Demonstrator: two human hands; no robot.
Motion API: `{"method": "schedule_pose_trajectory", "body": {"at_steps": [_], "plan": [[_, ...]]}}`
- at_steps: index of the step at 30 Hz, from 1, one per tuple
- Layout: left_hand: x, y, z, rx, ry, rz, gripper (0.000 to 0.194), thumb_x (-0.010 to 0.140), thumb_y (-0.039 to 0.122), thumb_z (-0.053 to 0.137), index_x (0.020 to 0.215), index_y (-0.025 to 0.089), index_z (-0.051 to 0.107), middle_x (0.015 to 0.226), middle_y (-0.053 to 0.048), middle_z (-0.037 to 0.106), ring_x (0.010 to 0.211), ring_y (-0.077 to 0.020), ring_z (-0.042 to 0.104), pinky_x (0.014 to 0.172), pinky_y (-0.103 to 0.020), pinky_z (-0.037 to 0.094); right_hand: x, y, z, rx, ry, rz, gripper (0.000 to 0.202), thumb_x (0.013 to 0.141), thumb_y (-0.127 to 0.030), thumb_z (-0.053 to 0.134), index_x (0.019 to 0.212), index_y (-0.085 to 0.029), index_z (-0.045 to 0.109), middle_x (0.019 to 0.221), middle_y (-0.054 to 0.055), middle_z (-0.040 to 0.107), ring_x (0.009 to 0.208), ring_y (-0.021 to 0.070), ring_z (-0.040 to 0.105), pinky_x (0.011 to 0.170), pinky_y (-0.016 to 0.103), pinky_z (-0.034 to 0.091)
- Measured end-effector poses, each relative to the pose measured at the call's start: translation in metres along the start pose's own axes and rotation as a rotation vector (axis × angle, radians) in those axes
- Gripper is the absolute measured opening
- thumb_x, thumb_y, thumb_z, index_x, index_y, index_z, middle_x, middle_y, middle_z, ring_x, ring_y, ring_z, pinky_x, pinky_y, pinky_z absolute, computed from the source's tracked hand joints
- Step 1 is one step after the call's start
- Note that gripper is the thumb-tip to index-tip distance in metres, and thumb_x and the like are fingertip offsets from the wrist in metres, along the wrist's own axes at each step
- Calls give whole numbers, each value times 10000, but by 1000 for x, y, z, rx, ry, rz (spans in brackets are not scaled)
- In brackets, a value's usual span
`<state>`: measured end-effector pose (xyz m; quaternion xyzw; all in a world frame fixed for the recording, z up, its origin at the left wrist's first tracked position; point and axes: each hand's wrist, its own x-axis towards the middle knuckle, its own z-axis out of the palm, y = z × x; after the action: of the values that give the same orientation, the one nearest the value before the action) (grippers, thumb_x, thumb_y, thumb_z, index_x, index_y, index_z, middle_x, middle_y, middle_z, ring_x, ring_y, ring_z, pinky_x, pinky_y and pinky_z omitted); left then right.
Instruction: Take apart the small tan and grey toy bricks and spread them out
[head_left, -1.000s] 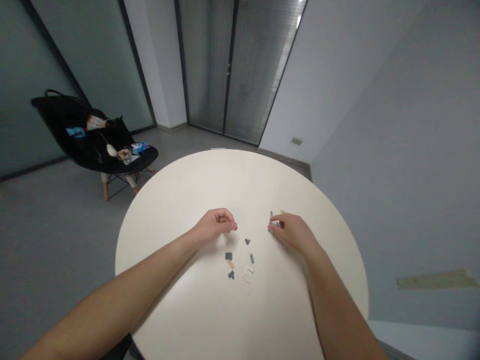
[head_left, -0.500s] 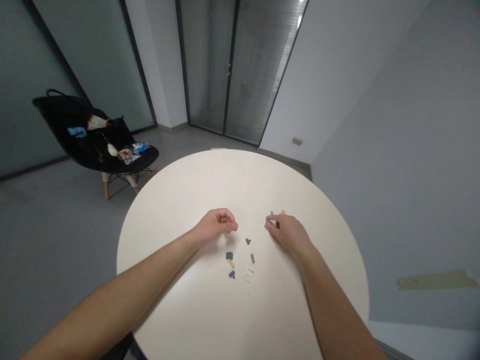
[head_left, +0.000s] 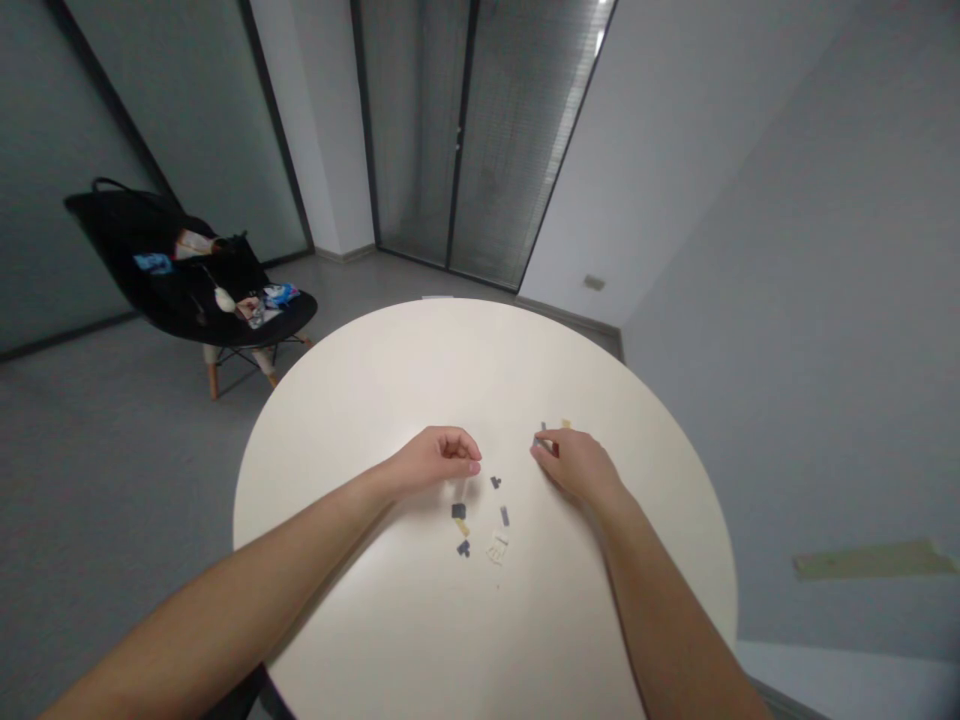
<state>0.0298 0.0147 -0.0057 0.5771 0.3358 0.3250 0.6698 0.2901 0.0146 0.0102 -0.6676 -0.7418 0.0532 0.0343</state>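
Observation:
My left hand (head_left: 439, 458) hovers over the middle of the white table, thumb and fingertips close together; anything between them is too small to make out. To the right, my right hand (head_left: 576, 462) pinches a small grey piece (head_left: 537, 441) at the tabletop. Between and below the hands lie a small dark piece (head_left: 496, 482), a dark square piece (head_left: 459, 511), a tan strip (head_left: 462, 527), a dark branched piece (head_left: 463, 549), a grey strip (head_left: 505, 516) and several thin whitish pieces (head_left: 496, 548). Another tan piece (head_left: 566, 424) rests just beyond my right hand.
The round white table (head_left: 465, 360) fills the middle of the view. A black chair (head_left: 135, 270) holding a bag and assorted items stands at the back left. Glass panels (head_left: 510, 130) and grey walls lie behind.
My left hand has shifted slightly to the right and down, toward the small dark piece. My right hand has hardly moved.

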Motion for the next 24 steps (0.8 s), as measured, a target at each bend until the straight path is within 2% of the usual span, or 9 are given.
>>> {"method": "schedule_pose_trajectory", "body": {"at_steps": [6, 11, 15, 18, 21, 24], "plan": [[0, -3, -2, 52, -87, -9, 203, 695, 267, 751, 792, 118, 654, 643, 6, 611, 566, -71, 503, 561, -209, 360, 0, 2, 2, 10, 26, -13, 326, 846, -397, 537, 1075, -244, 710, 916, 61, 727, 795, 200, 643, 678, 285, 420], [-5, 0, -6, 274, -225, -12, 207, 720, 293, 733, 827, 117, 711, 601, 3, 594, 539, -80, 478, 531, -208, 350, 2, 3, 3, 20, 33, -11, 319, 838, -401, 553, 1066, -245, 713, 862, 59, 723, 761, 191, 637, 665, 277, 415], [-10, 5, -10, 501, -418, 87, 157, 734, 278, 730, 837, 161, 752, 676, -8, 610, 579, -84, 484, 534, -199, 349, 2, 3, 2, 58, 79, -35, 311, 841, -379, 552, 1064, -233, 711, 843, 60, 720, 738, 179, 624, 671, 272, 414], [-13, 9, -10, 627, -506, 178, 148, 748, 230, 720, 879, 179, 765, 712, -19, 614, 617, -95, 522, 573, -199, 387, 1, 3, 1, 105, 147, -56, 320, 854, -358, 523, 1069, -212, 710, 845, 66, 716, 708, 169, 606, 674, 276, 417], [-14, 10, -8, 730, -533, 231, 161, 739, 166, 714, 889, 185, 768, 722, -23, 623, 621, -97, 536, 588, -196, 403, 1, 5, 1, 160, 234, -55, 321, 854, -358, 503, 1036, -204, 719, 801, 55, 704, 668, 161, 586, 657, 275, 413], [-13, 9, -6, 779, -508, 226, 123, 743, 144, 709, 845, 183, 767, 711, -19, 630, 614, -95, 542, 590, -192, 407, 2, 11, 0, 227, 337, -26, 327, 850, -377, 494, 989, -197, 729, 725, 37, 682, 625, 156, 567, 640, 275, 405]]}}
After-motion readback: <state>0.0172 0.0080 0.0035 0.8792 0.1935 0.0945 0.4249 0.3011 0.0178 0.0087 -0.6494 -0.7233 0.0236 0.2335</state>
